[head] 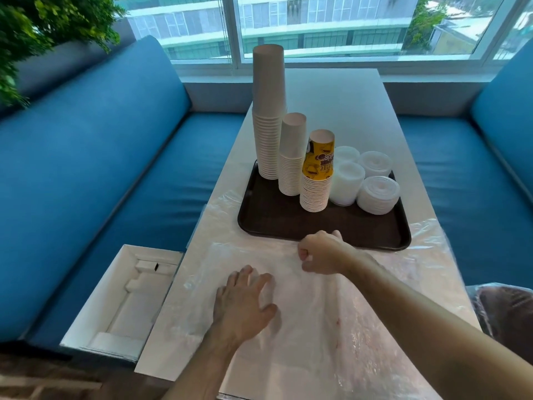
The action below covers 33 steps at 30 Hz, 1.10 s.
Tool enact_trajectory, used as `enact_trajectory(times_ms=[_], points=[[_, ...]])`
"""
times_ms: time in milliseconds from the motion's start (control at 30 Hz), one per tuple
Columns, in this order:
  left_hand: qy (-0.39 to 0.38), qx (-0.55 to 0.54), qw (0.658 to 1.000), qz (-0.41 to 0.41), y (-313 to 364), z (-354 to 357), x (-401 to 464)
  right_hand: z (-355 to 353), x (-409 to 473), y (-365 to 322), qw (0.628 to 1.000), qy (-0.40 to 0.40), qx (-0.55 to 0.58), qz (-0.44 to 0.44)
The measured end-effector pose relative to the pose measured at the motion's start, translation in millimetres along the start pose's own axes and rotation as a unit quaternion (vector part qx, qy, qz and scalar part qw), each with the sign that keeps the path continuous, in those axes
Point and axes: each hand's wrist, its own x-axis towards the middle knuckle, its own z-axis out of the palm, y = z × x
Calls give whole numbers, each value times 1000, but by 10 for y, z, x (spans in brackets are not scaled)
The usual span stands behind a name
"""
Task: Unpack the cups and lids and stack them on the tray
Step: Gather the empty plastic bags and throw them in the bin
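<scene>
A dark brown tray (271,217) on the white table holds a tall stack of white cups (268,116), a shorter white cup stack (292,157) and a stack topped by a yellow printed cup (318,174). Several piles of white lids (377,194) stand on the tray's right side. Clear plastic wrapping (331,313) lies flat on the table in front of the tray. My left hand (245,301) presses on the wrapping with spread fingers. My right hand (320,252) pinches the wrapping's far edge by the tray's front rim.
An open white cardboard box (115,301) sits on the blue bench (101,174) at my left. Another blue bench (461,183) runs along the right. A plastic-covered dark object (504,310) is at the right edge. Windows lie beyond the table (331,111).
</scene>
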Motion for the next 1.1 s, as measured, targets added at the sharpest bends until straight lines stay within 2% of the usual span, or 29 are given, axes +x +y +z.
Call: enact_trajectory(times_ms=[67, 133, 233, 300, 367, 433, 500, 533, 567, 600, 633, 667, 700, 733, 767, 867, 900, 1000, 1033, 1100], points=[[8, -40, 999, -3, -16, -63, -26, -72, -58, -29, 999, -3, 40, -12], [59, -110, 992, -2, -60, -203, -19, -199, -141, -86, 997, -12, 65, -40], [118, -99, 986, 71, -174, -568, 69, -473, -270, -256, 992, -47, 57, -102], [66, -56, 987, 133, -233, -860, 138, -696, -336, -422, 988, -68, 45, -134], [-32, -59, 986, 150, -268, -1106, 164, -924, -402, -576, 983, -58, 67, -158], [-108, -144, 971, 155, -327, -1243, 179, -1108, -463, -672, 977, -19, 106, -185], [-116, -253, 946, 166, -410, -1317, 165, -1226, -486, -679, 962, 30, 184, -201], [-116, -304, 932, 161, -453, -1335, 159, -1247, -483, -628, 943, 59, 261, -196], [-121, -355, 914, 156, -492, -1351, 148, -1242, -486, -552, 910, 90, 364, -179], [-122, -406, 893, 150, -506, -1359, 126, -1208, -497, -438, 853, 111, 487, -152], [-118, -451, 873, 144, -520, -1363, 109, -1150, -512, -339, 774, 110, 612, -122], [-113, -494, 852, 133, -535, -1362, 85, -1041, -525, -244, 691, 97, 712, -85], [-105, -533, 831, 119, -560, -1350, 87, -901, -546, -184, 630, 79, 770, -55], [-98, -570, 809, 102, -567, -1337, 82, -739, -585, -153, 597, 59, 799, -44], [-89, -600, 790, 88, -565, -1317, 89, -588, -626, -173, 583, 39, 809, -54], [-57, -648, 757, 63, -539, -1285, 100, -283, -694, -327, 576, -17, 814, -73], [-47, -655, 751, 59, -527, -1274, 106, -255, -701, -373, 588, -17, 807, -63], [-32, -670, 739, 58, -513, -1263, 122, -307, -698, -510, 663, 29, 747, -22], [-30, -672, 737, 62, -520, -1266, 128, -321, -691, -517, 677, 49, 734, -3], [-39, -672, 735, 78, -565, -1294, 124, -359, -678, -504, 680, 67, 730, 11]])
